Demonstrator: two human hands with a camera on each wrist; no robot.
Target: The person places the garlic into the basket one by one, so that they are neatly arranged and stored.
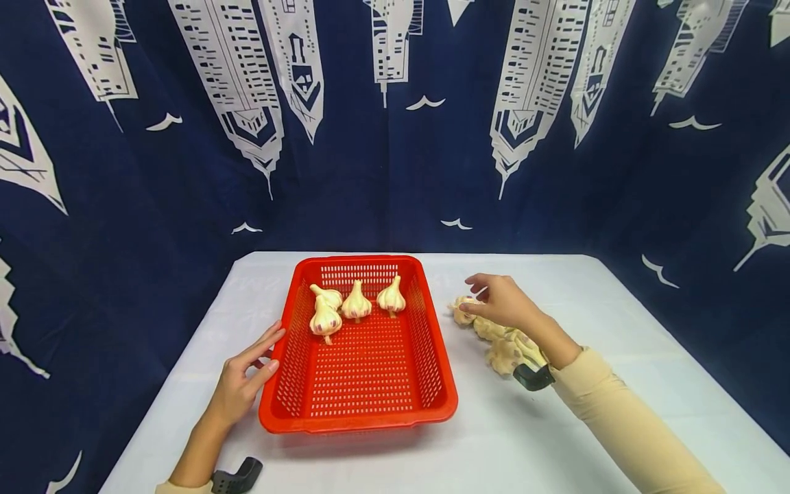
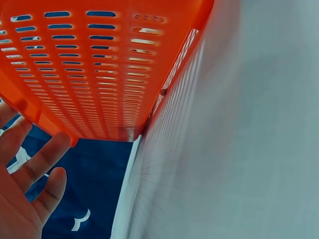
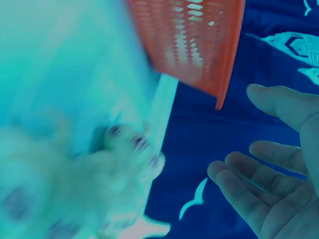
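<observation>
A red plastic basket point(image 1: 361, 391) with slotted walls stands on the table. Toward its far end lie several garlic bulbs point(image 1: 356, 302). My left hand point(image 1: 241, 381) touches the basket's left rim with extended fingers. Over a pile of garlic bulbs point(image 1: 505, 351) to the right of the basket hovers my right hand point(image 1: 503, 300), its fingers loosely bent and nothing held. In the right wrist view that hand point(image 3: 269, 184) is apart from the blurred garlic point(image 3: 99, 184). The left wrist view has the left fingers point(image 2: 47, 159) beside the basket wall point(image 2: 84, 64).
A white cloth point(image 1: 524, 439) covers the table. Behind it hangs a dark blue curtain point(image 1: 382, 178) printed with white buildings and birds. A black band point(image 1: 237, 475) is worn on the left wrist, and another point(image 1: 532, 377) on the right.
</observation>
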